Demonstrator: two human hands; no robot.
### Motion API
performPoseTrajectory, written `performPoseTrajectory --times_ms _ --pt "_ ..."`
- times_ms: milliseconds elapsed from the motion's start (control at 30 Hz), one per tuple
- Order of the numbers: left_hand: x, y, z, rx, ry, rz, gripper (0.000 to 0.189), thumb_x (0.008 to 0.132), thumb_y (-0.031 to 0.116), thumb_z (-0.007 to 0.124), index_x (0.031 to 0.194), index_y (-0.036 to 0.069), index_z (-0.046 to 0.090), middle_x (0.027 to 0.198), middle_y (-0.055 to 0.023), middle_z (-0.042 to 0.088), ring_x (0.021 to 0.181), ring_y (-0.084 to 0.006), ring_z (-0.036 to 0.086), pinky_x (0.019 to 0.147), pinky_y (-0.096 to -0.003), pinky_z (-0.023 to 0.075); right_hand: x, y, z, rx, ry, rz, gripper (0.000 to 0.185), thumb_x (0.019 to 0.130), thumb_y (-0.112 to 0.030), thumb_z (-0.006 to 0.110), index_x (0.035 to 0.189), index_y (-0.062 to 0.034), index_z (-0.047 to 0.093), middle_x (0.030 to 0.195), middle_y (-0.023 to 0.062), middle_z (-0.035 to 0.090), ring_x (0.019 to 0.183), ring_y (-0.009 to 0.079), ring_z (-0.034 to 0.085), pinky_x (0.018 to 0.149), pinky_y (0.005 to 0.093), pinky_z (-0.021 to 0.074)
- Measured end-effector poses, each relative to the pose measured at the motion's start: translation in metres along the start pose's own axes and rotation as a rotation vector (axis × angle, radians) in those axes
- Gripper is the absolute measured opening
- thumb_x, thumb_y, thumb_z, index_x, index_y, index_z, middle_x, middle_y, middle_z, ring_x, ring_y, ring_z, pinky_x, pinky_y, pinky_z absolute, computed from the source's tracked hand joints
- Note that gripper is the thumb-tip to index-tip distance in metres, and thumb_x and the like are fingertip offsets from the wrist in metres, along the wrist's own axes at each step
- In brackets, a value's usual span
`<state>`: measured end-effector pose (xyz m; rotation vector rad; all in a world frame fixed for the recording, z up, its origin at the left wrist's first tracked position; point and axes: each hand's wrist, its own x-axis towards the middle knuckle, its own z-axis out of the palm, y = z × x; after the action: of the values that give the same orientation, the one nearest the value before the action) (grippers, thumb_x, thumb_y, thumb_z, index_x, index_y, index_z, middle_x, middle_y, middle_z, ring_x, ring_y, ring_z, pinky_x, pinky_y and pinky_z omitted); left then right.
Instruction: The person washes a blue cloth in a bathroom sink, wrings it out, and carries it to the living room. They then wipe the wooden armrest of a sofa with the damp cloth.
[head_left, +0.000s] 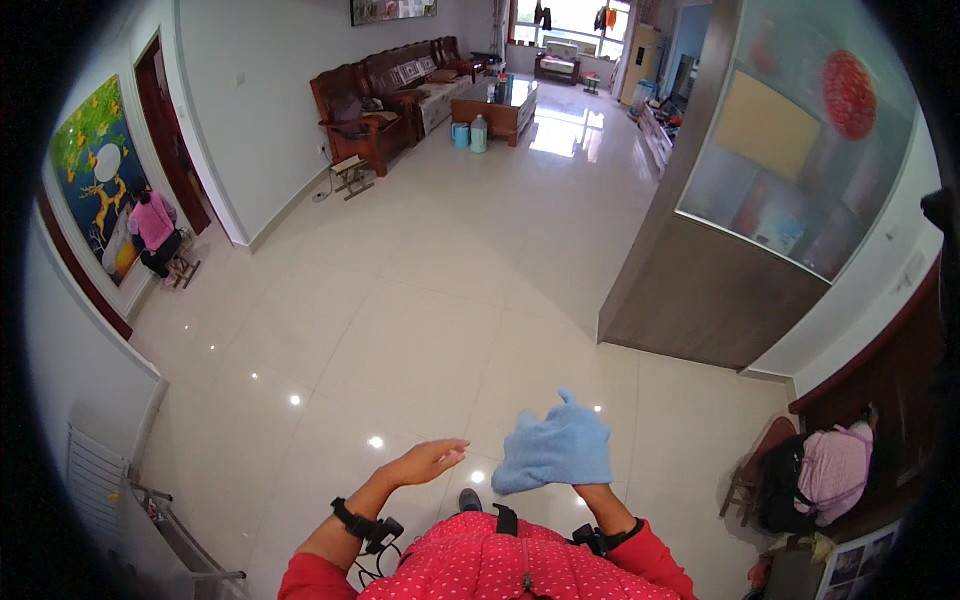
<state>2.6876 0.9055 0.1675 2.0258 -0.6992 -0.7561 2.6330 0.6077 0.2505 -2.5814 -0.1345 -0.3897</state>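
Observation:
My left hand (427, 461) is held out over the tiled floor with its fingers stretched toward the right. Nothing is in it. A light blue fabric mitt or cloth (556, 446) covers my right hand to the wrist, so the fingers inside are hidden. One narrow tip of the blue fabric points up and away from me. A gap separates the two hands, and both are in front of my red dotted garment (495, 562). Black straps with small devices sit on both wrists. The toe of one shoe (469, 500) shows below the hands.
At the left, a person (154, 221) in a pink vest sits on a stool facing a deer mural (94, 176). A wooden sofa (397, 82) and coffee table (495, 105) stand farther off. A partition (697, 292) rises at right; a bag-laden chair (761, 465) stands nearer. Metal rails (187, 532) are lower left.

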Motion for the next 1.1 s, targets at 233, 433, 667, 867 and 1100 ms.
performPoseTrajectory --times_ms 233,433,667,867,1100 --pt "0.184 0.031 -0.134 -0.243 -0.165 0.075 0.048 0.107 0.035 0.041 0.145 0.005 0.044 0.134 -0.0142 0.058 0.116 -0.0219 0.059 0.102 -0.0357 0.0456 0.179 0.048 0.045 -0.293 0.07 -0.13 0.029 0.077 -0.018 0.069 0.102 -0.0054 0.062 0.102 0.0136 0.062 0.099 0.0318 0.061 0.084 0.0438 0.0482" --pt "0.357 0.028 -0.198 -0.279 -0.195 0.059 0.049 0.108 0.035 0.038 0.145 0.003 0.043 0.132 -0.0136 0.057 0.11 -0.0216 0.058 0.1 -0.0337 0.0454 0.327 0.154 0.088 0.099 0.274 -0.336 0.021 0.076 -0.017 0.068 0.094 -0.0067 0.066 0.094 0.0121 0.063 0.089 0.031 0.062 0.081 0.0446 0.0466" --pt "0.547 0.028 -0.29 -0.437 -0.173 -0.049 0.048 0.107 0.032 0.038 0.147 0.005 0.038 0.133 -0.0131 0.056 0.115 -0.0211 0.057 0.098 -0.0365 0.0487 0.52 0.229 0.09 0.205 -0.206 -0.104 0.023 0.084 -0.023 0.067 0.096 -0.0037 0.065 0.084 0.0137 0.064 0.075 0.033 0.062 0.067 0.045 0.0485" --pt "0.691 0.006 -0.345 -0.775 -0.018 -0.177 0.055 0.1 0.034 0.054 0.144 0.003 0.044 0.133 -0.0112 0.058 0.118 -0.0247 0.058 0.1 -0.0406 0.0492 0.646 0.299 0.132 0.504 -0.267 0.016 0.024 0.085 -0.023 0.067 0.098 -0.0035 0.065 0.086 0.0142 0.064 0.077 0.033 0.063 0.068 0.0448 0.049" --pt "0.855 -0.021 -0.45 -1.231 -0.157 -0.206 0.051 0.097 0.035 0.058 0.138 0.005 0.051 0.128 -0.0108 0.061 0.116 -0.0263 0.059 0.097 -0.0411 0.05 0.818 0.364 0.19 0.524 -0.285 0.076 0.025 0.086 -0.023 0.066 0.101 -0.0033 0.064 0.089 0.0147 0.064 0.079 0.033 0.063 0.069 0.0446 0.0496"
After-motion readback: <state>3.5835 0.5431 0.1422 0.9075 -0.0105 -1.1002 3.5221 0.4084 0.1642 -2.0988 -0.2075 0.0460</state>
